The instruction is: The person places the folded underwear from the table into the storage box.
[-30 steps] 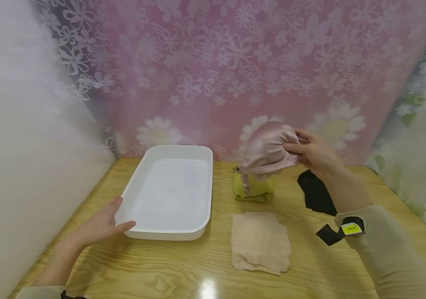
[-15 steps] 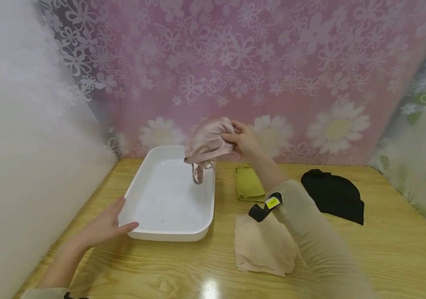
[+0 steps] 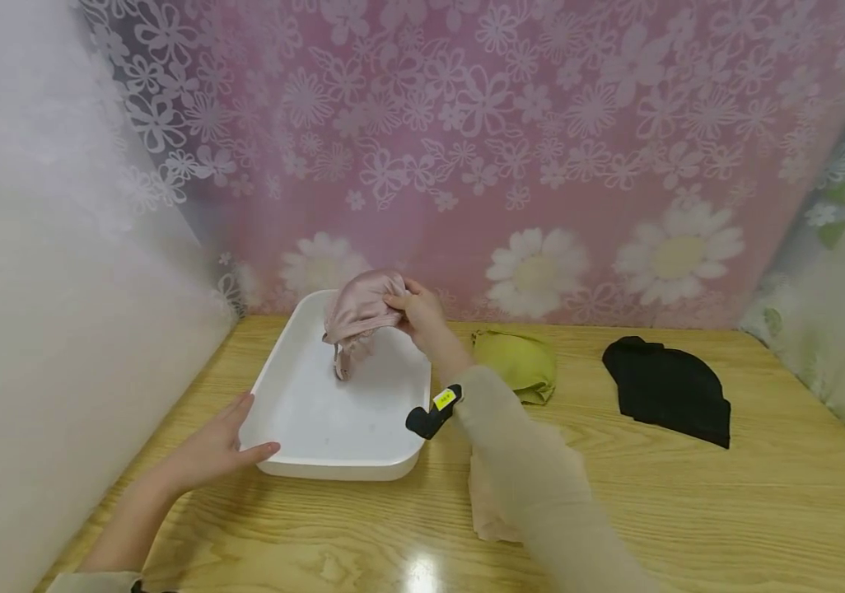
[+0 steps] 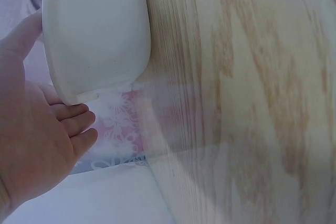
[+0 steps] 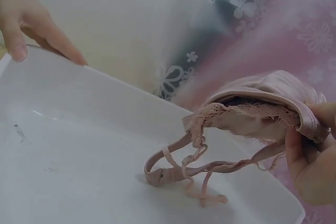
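Observation:
A pink satin bra (image 3: 365, 305) with lace trim hangs over the far part of the white tray (image 3: 319, 412). My right hand (image 3: 422, 317) pinches its edge between thumb and fingers. The right wrist view shows the hollow of the folded bra cups (image 5: 270, 85) and a loose strap (image 5: 163, 174) dangling close to the tray's floor; whether it touches cannot be told. At the tray's near left corner rests my left hand (image 3: 207, 449), its fingers spread and fairly straight, the thumb lying over the front rim.
Right of the tray lie a folded yellow-green garment (image 3: 519, 362) and a black folded garment (image 3: 667, 391). A beige cloth (image 3: 489, 494) is partly covered by the right sleeve. Flowered curtains (image 3: 422, 148) stand behind the wooden table (image 3: 689, 511).
My right hand has carried the bra leftward from above the yellow-green garment to over the tray, lowering it in the last half second. The left hand has stayed at the tray's corner.

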Available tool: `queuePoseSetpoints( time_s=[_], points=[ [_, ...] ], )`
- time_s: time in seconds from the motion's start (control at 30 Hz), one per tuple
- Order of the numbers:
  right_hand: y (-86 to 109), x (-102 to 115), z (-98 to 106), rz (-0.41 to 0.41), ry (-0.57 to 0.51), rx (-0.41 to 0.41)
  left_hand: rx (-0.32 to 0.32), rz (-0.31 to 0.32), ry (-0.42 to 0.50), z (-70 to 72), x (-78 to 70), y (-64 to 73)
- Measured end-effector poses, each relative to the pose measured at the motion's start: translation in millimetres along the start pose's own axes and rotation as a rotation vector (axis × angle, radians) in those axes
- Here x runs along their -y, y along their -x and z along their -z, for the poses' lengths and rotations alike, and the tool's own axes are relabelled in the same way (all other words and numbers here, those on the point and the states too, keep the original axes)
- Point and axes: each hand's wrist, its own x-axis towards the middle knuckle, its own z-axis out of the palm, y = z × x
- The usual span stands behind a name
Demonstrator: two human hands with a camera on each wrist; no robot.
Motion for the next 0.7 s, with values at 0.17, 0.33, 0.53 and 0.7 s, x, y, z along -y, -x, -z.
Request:
queuePoseSetpoints(
  time_s=[0.17, 0.33, 0.53, 0.7],
  points=[
    [-25.3, -41.9, 2.3, -0.020, 0.063, -0.032, -0.009, -0.011, -0.005, 0.9, -3.0, 0.1],
    [-63.2, -87.4, 11.2, -0.040, 0.156, -0.052, -0.031, -0.024, -0.010, -0.3, -1.9, 1.7],
    [-100.6, -133.9, 22.2, -0.115, 0.310, -0.128, -0.033, -0.011, -0.010, -2.3, 1.3, 3.5],
    [-97.2, -131.0, 25.0, -0.142, 0.455, -0.207, -0.032, -0.017, -0.006, -3.9, 0.7, 0.3]
  ],
)
